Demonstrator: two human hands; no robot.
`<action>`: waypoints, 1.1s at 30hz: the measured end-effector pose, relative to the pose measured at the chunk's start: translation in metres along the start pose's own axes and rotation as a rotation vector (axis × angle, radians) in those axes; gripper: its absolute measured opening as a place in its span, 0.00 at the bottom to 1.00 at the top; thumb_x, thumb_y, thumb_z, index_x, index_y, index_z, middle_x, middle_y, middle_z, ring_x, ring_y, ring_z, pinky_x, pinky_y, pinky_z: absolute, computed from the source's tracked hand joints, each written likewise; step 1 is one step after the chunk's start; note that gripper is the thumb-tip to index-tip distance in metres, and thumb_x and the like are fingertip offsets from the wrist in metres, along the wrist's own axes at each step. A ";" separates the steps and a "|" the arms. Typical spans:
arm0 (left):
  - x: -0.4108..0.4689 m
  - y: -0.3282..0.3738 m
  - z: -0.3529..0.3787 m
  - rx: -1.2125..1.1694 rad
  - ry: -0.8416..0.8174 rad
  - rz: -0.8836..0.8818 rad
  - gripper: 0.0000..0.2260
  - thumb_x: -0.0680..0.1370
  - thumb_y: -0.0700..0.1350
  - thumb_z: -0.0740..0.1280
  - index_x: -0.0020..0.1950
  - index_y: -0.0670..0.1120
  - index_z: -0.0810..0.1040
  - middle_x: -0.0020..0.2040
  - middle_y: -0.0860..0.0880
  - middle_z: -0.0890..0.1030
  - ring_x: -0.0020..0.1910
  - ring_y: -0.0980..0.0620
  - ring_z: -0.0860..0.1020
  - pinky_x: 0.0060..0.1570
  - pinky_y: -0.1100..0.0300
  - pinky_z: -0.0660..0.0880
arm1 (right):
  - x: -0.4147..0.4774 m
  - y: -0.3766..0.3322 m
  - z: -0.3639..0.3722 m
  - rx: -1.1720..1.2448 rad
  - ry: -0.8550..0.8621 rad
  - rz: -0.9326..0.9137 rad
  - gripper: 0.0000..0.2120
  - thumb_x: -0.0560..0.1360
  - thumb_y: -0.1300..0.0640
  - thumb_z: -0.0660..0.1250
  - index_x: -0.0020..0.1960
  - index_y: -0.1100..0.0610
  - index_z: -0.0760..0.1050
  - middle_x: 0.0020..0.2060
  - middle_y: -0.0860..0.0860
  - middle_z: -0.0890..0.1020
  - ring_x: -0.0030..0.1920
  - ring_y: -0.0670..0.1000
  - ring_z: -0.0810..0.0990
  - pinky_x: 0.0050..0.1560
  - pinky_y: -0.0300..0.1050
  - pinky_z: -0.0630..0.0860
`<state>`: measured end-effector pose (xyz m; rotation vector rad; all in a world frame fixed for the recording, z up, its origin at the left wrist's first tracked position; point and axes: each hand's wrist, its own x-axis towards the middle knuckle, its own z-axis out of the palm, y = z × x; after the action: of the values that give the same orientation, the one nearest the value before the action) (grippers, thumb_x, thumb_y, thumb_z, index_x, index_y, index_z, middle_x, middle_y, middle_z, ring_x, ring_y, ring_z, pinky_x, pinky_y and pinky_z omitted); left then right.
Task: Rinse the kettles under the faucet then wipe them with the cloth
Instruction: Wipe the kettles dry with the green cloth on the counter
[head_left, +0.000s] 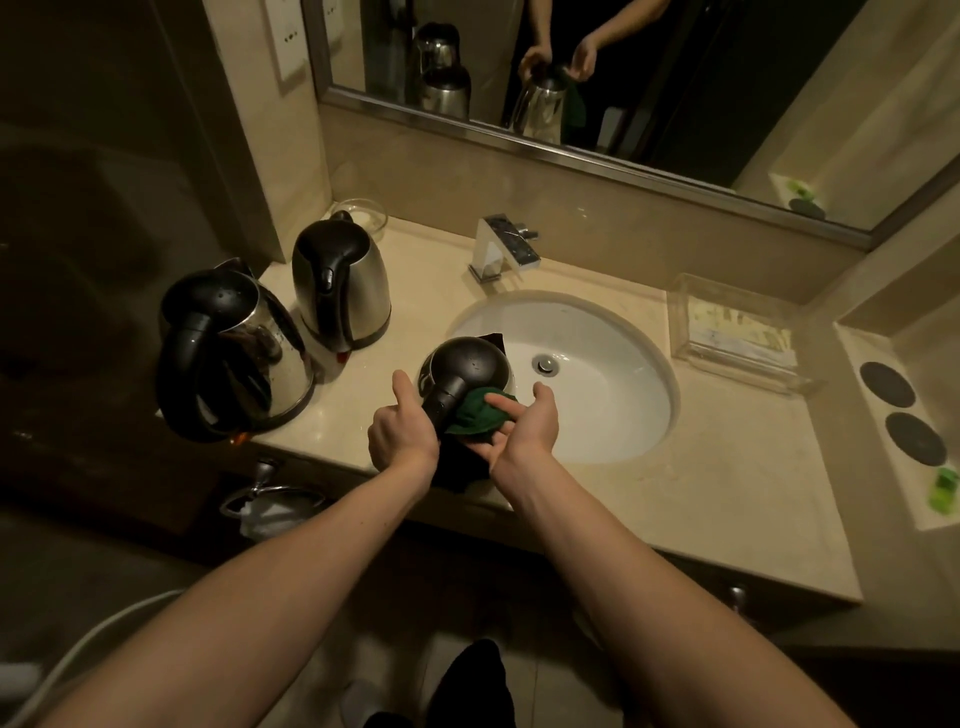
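Both bare forearms reach in from the bottom edge toward the front lip of the tabletop (701, 467). At their ends, the left hand (402, 434) is closed around the black handle of a steel kettle (465, 369), thumb sticking up, holding it upright at the near-left rim of the white sink (613, 415). To its right, the right hand (524, 423) presses a dark green cloth (475, 415) against the kettle's side just below the lid; its fingers are curled loosely around the cloth, with the forefinger laid flat across it. More of the cloth hangs dark beneath the hands over the tabletop's edge.

Two more kettles stand on the tabletop to the left, well apart from the held one: a near kettle (234, 353) at the front left corner (its lid beaded with drops) and a far kettle (340, 288) just behind it, close to a glass bowl (369, 213) by the wall. Behind the sink the square chrome faucet (506, 249) shows no running water that I can make out. A clear tray (737, 332) sits to the right of the sink. Above, the mirror (597, 78) reflects the hands and kettles.
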<state>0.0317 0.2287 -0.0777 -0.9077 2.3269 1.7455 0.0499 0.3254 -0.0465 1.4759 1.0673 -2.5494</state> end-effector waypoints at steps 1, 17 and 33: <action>0.002 0.001 -0.001 -0.002 0.007 -0.011 0.33 0.79 0.68 0.46 0.43 0.42 0.76 0.50 0.38 0.81 0.52 0.38 0.78 0.58 0.45 0.74 | 0.000 0.001 0.003 -0.022 -0.002 -0.007 0.27 0.79 0.41 0.56 0.42 0.64 0.79 0.50 0.64 0.81 0.51 0.63 0.81 0.41 0.56 0.81; 0.016 0.022 -0.007 -0.099 0.036 -0.064 0.31 0.78 0.69 0.47 0.38 0.46 0.75 0.44 0.41 0.81 0.48 0.40 0.81 0.56 0.41 0.77 | 0.035 -0.001 0.002 -0.305 -0.042 0.058 0.23 0.80 0.39 0.53 0.42 0.57 0.70 0.49 0.60 0.79 0.49 0.59 0.78 0.48 0.53 0.76; 0.037 0.028 -0.008 -0.071 0.078 0.002 0.26 0.81 0.66 0.50 0.37 0.48 0.72 0.39 0.45 0.78 0.45 0.43 0.80 0.52 0.47 0.77 | 0.059 -0.009 0.022 -0.488 -0.070 -0.108 0.21 0.78 0.41 0.57 0.33 0.53 0.63 0.42 0.57 0.77 0.46 0.56 0.75 0.50 0.50 0.70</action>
<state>-0.0107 0.2109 -0.0669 -1.0024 2.3259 1.8367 -0.0028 0.3385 -0.0796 1.2181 1.6426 -2.1528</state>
